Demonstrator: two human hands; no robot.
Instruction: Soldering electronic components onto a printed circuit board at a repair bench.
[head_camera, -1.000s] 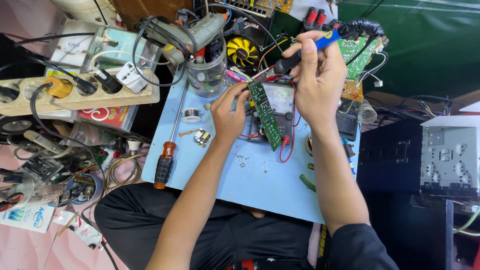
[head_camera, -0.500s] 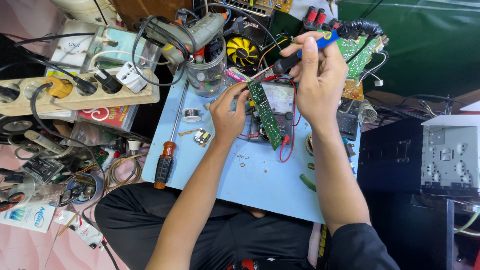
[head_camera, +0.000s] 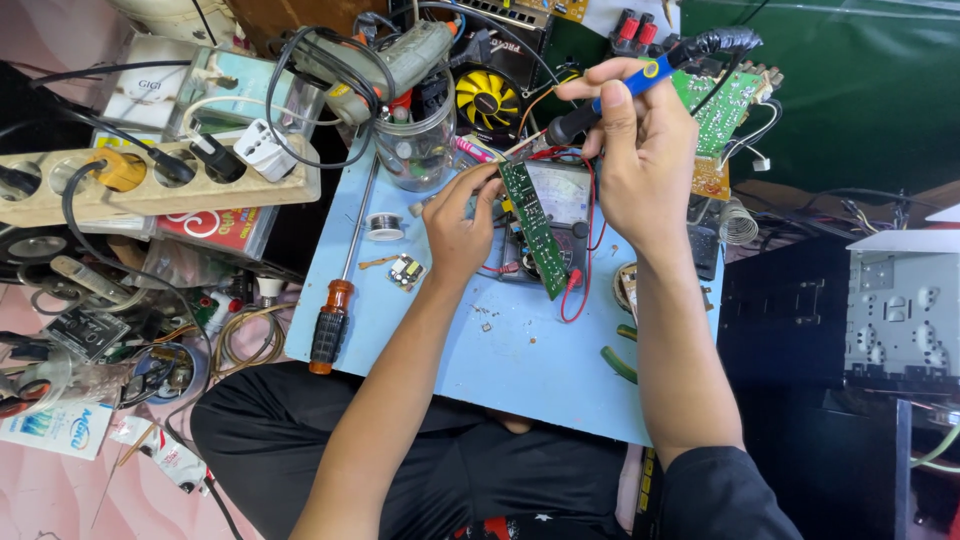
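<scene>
Right hand (head_camera: 640, 165) grips blue-handled soldering iron (head_camera: 610, 95); tip at green circuit board (head_camera: 532, 228).
Left hand (head_camera: 458, 222) pinches board's edge, tilted above multimeter (head_camera: 562, 200); screwdriver (head_camera: 335, 300) well left of board.

The left hand (head_camera: 458, 228) holds a green circuit board (head_camera: 531, 229) on its edge. The right hand (head_camera: 640, 165) holds a blue soldering iron (head_camera: 610, 95), its tip at the board's top.

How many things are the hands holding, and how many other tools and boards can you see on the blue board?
Soldering iron in the right hand: 1
Green circuit boards, one in the left hand, one behind: 2
Screwdriver: 1
Solder spool: 1
Meter: 1
Total: 6
</scene>
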